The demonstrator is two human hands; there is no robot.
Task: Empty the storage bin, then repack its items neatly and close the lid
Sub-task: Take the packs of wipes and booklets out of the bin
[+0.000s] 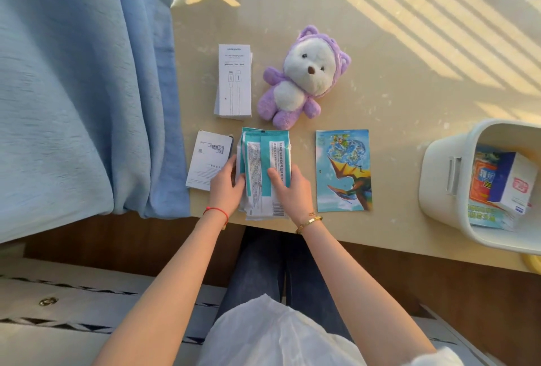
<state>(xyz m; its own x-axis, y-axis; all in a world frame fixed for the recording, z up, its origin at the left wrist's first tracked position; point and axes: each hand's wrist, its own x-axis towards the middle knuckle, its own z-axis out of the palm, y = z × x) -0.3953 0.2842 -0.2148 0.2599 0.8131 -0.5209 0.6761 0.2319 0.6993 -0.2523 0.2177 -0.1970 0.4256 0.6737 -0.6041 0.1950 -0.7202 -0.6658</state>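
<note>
Hands are gripping the teal-and-white packets (265, 172) on the desk (395, 79): left hand (225, 188) at left edge, right hand (289, 190) curling over right edge.

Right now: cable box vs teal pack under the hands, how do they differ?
The cable box is white with a cable drawing; the teal pack is teal and white with printed text and a barcode. The cable box is a rigid carton; the teal pack looks soft and stacked. Nothing touches the cable box; the left hand and right hand grip the teal pack's sides. Both lie flat on the table, outside the bin.
</note>
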